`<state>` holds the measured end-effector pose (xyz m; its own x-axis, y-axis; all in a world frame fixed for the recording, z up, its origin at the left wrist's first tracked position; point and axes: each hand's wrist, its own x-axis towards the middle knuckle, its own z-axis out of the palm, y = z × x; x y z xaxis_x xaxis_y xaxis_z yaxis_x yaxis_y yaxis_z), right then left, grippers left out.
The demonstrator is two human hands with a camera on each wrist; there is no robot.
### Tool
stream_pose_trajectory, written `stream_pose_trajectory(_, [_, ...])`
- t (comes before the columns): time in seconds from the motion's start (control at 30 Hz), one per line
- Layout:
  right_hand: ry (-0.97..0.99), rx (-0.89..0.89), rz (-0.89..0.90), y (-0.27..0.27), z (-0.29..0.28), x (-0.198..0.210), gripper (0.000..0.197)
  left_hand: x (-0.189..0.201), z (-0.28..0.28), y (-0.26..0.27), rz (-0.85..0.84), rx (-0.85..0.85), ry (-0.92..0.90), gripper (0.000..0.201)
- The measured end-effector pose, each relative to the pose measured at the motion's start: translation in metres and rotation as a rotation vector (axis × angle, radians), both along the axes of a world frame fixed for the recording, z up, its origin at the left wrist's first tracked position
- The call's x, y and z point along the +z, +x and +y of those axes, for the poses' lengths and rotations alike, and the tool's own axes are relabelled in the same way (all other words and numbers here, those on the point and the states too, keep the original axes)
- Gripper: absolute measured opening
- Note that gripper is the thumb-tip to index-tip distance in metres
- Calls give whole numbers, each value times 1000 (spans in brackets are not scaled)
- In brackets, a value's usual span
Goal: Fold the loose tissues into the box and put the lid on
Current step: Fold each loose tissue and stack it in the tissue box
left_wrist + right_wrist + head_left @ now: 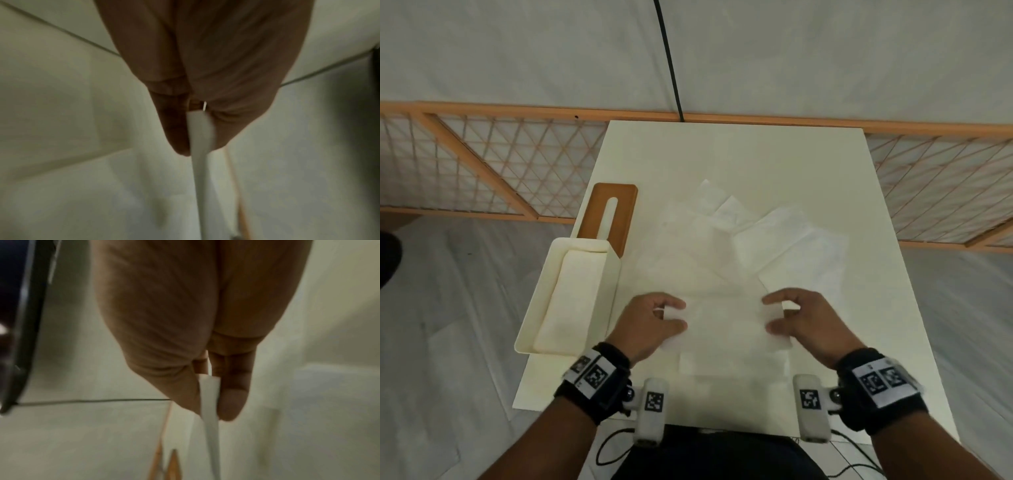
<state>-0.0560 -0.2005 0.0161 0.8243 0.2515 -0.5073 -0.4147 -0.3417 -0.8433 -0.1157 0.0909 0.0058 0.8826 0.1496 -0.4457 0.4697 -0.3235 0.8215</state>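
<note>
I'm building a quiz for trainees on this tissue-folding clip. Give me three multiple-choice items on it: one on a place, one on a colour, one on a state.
1. Where does the box stand?
A. at the table's left edge
B. at the far right corner
C. on the floor

2. What colour is the lid?
A. blue
B. brown
C. black

3. What are the two hands doing?
A. resting flat on the box
B. lifting the lid
C. pinching one tissue

Answers: 1 A, it sits beside the left hand. 2 B, brown with a slot. 3 C, left hand and right hand each pinch an end, as both wrist views show.
</note>
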Motion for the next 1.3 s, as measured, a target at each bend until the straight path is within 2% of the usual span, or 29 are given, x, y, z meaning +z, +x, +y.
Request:
stream_pose_trajectory(0.07, [-223, 57, -53, -10, -1, -28, 35, -24, -8, -9, 37, -70, 137, 24])
stream_pose_trajectory(0.13, [-362, 94, -114, -17, -1, -46, 34, -40, -16, -13, 53, -78, 246, 21])
stream_pose_trajectory(0.37, [-509, 114, -230, -26, -5, -71, 27, -63, -31, -14, 32, -91, 328, 18])
stream_pose_trajectory(0.53, [-534, 109, -284, -27, -8, -76, 25, -68, -38, -14, 13, -81, 331, 16])
stream_pose_trajectory(0.73, [-566, 219, -318, -31, -11, -88, 31, -80, -38, -16, 10, -127, 409, 18])
stream_pose_trajectory(0.93, [-577, 205, -357, -33, -10, -93, 30, -83, -32, -16, 25, -112, 454, 21])
stream_pose_trajectory(1.07, [-587, 255, -307, -33, -7, -92, 29, -83, -31, -16, 52, -149, 466, 22])
stream_pose_trajectory(1.2, [-610, 234, -404, -24, 4, -83, 26, -77, -30, -11, 46, -139, 459, 19])
stream_pose_trajectory(1.3, [-602, 294, -500, -6, 19, -73, 29, -70, -27, -12, 35, -100, 444, 16])
